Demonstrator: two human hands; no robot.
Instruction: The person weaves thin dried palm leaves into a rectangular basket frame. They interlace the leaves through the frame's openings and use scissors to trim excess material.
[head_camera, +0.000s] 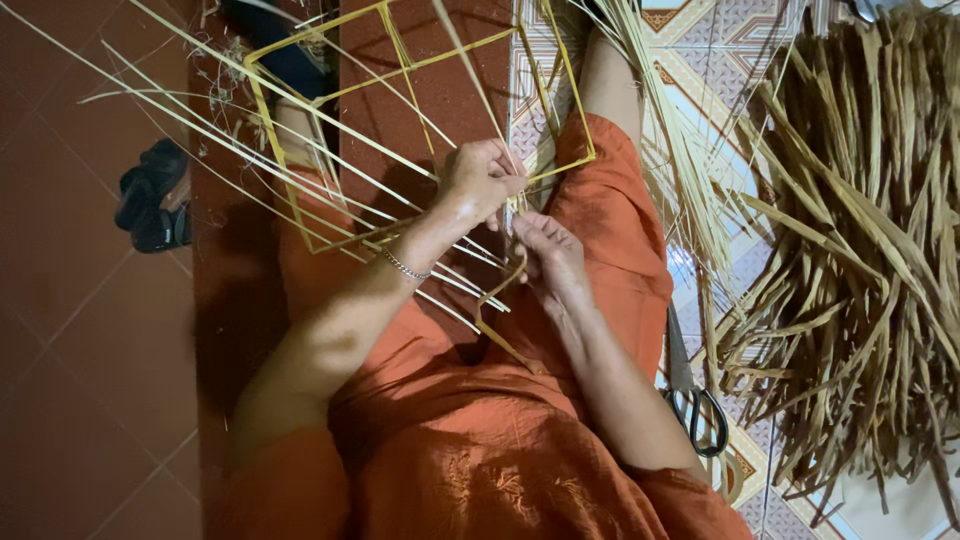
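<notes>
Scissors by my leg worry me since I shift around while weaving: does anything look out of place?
Yes: the scissors lie on the tiled floor tight against the right forearm, half tucked under it.

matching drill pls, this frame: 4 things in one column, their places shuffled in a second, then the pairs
Things:
1. scissors
2. heap of dried leaf strips
3. dark sandals
4. yellow strip frame

Places:
A. on the red floor, left of the knees
B. across the lap, at the left hand and right hand
C. on the patterned tiles by the right forearm
D. piled at the far right

Pairs: 1-C, 2-D, 3-A, 4-B
</notes>
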